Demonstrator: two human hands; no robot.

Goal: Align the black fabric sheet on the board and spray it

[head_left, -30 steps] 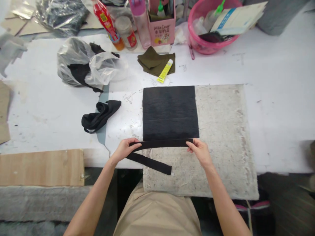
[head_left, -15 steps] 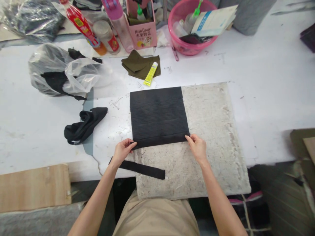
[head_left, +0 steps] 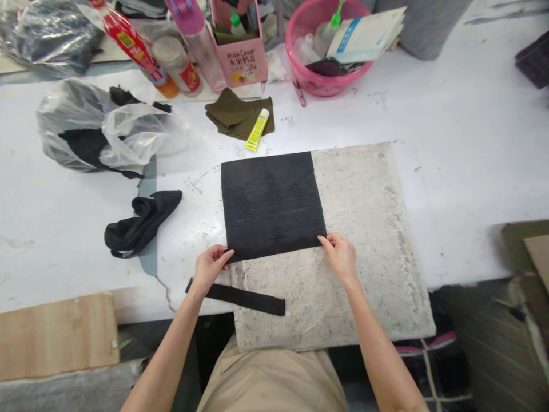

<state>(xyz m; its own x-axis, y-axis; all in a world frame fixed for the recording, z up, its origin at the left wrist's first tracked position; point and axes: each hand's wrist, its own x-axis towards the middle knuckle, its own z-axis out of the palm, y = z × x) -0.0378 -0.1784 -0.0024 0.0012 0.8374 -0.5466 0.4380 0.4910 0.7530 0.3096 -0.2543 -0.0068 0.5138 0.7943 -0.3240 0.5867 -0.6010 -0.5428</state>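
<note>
A stack of black fabric strips (head_left: 272, 203), laid edge over edge into a near-rectangle, lies on the pale, stained board (head_left: 360, 229). My left hand (head_left: 211, 265) pinches the near left corner of the lowest strip between thumb and fingers. At the near right corner my right hand (head_left: 339, 254) pinches the other end. The strip's near edge runs straight between the two hands. One loose black strip (head_left: 249, 299) lies closer to me, partly on the board, its left part passing behind my left wrist.
Left of the board lies a rolled black fabric bundle (head_left: 141, 224); a clear plastic bag (head_left: 77, 129) sits beyond it. A yellow tube (head_left: 257, 130) rests on olive cloth (head_left: 229, 111). Behind stand a red bottle (head_left: 128, 43), a pink box (head_left: 242, 60) and a pink basin (head_left: 330, 83).
The lowest strip's near edge now lies flush with the stack, where a fold line showed before. Both hands keep their pinch; the whole view has shifted slightly.
</note>
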